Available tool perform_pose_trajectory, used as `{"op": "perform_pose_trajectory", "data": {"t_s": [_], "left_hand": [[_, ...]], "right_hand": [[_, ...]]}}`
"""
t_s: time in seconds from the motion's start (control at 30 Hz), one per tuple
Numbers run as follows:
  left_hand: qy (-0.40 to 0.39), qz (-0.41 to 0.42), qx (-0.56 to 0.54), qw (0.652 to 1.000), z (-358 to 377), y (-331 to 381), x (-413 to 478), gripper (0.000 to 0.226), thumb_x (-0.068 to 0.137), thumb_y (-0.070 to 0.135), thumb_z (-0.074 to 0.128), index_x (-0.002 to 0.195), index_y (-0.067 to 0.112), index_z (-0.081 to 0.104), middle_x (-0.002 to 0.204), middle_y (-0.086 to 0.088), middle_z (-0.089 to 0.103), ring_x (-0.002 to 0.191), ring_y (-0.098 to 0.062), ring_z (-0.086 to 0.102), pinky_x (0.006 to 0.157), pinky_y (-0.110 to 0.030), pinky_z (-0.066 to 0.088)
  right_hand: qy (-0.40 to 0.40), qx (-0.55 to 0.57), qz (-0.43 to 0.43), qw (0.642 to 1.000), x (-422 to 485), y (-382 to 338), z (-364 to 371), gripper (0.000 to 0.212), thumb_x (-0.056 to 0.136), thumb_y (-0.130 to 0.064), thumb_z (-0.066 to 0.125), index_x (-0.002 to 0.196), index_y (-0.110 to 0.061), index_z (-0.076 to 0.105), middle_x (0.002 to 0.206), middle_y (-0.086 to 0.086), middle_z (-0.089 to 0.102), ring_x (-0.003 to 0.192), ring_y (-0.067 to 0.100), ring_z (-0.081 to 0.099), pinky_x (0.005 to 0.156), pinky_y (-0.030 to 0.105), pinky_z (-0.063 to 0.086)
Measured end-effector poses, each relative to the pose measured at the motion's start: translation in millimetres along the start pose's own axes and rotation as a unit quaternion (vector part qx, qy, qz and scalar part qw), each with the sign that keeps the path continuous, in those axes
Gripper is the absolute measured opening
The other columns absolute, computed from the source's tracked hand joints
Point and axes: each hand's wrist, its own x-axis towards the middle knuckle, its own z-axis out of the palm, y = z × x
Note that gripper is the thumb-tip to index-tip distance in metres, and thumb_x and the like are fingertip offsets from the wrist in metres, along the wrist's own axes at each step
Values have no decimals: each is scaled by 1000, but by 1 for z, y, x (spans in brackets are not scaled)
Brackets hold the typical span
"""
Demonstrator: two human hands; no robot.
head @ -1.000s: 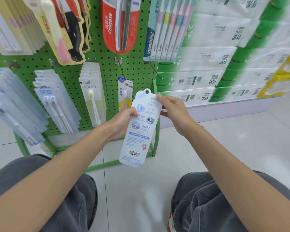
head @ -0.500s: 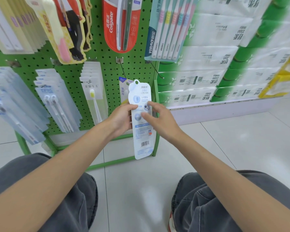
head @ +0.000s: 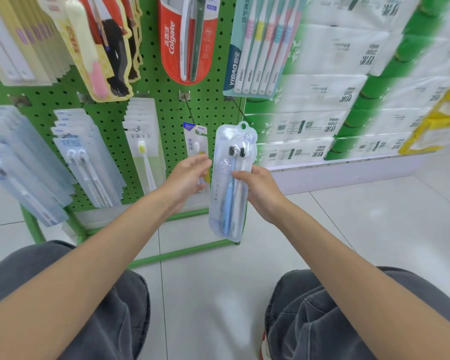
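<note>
A clear blister pack of two toothbrushes [head: 230, 183], one blue and one white with dark bristles, hangs upright in front of the green pegboard [head: 166, 105], its front side facing me. Its hang hole sits at the tip of a bare metal hook [head: 240, 114]. My right hand [head: 257, 189] grips the pack's right edge at mid height, thumb across the front. My left hand [head: 190, 175] is just left of the pack with fingers relaxed and spread, apart from it.
More toothbrush packs hang on the pegboard: a yellow single [head: 144, 157], a small pack [head: 196, 141] behind my left hand, a Colgate pack [head: 186, 37] and a multi-pack [head: 257, 48] above. Stacked tissue packs [head: 322, 100] fill the right shelf. My knees are low in view.
The pack has been turned from its printed back to its clear front and lifted toward the hook. My left hand has let go of it; my right hand now holds it alone.
</note>
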Motion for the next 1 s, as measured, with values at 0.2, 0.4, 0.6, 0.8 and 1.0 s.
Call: {"op": "perform_pose_trajectory", "data": {"t_s": [0.2,0.4,0.6,0.8,1.0], "left_hand": [[-2,20,4,1000,4,-4,0,12,95,10,62,107,10,63,92,-7,66,74,-12,64,80,-30,59],[21,30,5,999,12,-6,1,8,94,7,63,102,6,63,89,-5,62,72,-10,62,57,-14,52],[46,56,10,997,30,-5,7,11,93,7,64,104,7,63,93,-5,64,86,-15,62,79,-26,57],[57,77,34,995,42,-6,22,16,90,5,66,97,19,64,96,3,65,93,-15,63,86,-30,54],[43,72,55,995,55,-11,30,40,87,-5,57,124,9,59,113,-1,63,97,-13,61,82,-23,51]], "right_hand": [[48,-17,1,999,3,2,-2,20,93,-19,63,110,-10,66,106,8,72,103,27,68,97,46,51],[107,-32,13,994,6,3,-1,16,92,-12,58,108,-10,60,106,13,68,86,20,63,71,28,50],[134,-23,16,991,20,-4,-5,21,95,-8,48,114,-8,58,106,10,63,79,12,55,65,23,42],[158,-20,9,987,43,-10,-11,24,97,-7,46,118,-11,56,96,2,59,73,6,52,59,19,40],[180,-39,6,983,61,-6,-12,15,93,-5,46,99,-16,55,90,5,60,76,18,54,61,25,42]]}}
